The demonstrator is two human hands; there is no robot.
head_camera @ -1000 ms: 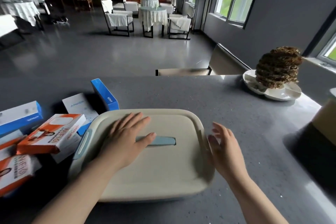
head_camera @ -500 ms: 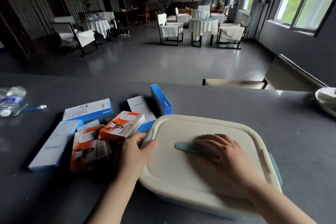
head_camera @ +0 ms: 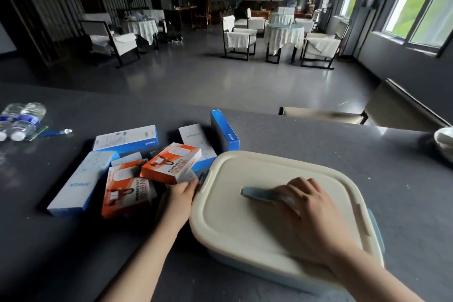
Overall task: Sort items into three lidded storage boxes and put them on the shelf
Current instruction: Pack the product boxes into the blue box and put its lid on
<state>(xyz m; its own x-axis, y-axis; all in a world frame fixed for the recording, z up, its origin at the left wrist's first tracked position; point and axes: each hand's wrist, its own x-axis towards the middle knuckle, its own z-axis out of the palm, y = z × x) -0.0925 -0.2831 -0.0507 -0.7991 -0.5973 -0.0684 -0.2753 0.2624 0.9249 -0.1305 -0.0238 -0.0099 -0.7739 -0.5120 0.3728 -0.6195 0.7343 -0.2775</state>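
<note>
A storage box with a cream lid [head_camera: 245,228] and pale blue base sits on the dark counter in front of me. My right hand [head_camera: 311,211] lies on the lid with its fingers curled over the blue handle [head_camera: 255,193] at the lid's middle. My left hand [head_camera: 182,193] is at the box's left side, its fingertips gripping the blue latch [head_camera: 202,179]. Left of the box lies a loose pile of items: two orange boxes [head_camera: 171,165] [head_camera: 127,189] and several blue-and-white boxes [head_camera: 81,181] [head_camera: 126,140], with one blue box [head_camera: 224,132] standing on edge.
Two water bottles [head_camera: 22,120] lie at the counter's far left. A white dish [head_camera: 445,142] shows at the right edge. A chair back [head_camera: 343,115] stands just beyond the counter. The box's right latch [head_camera: 375,230] is near my right forearm.
My right hand moved from beside the box's right edge onto the lid handle. My left hand left the handle and went to the left latch. The view swung to the left.
</note>
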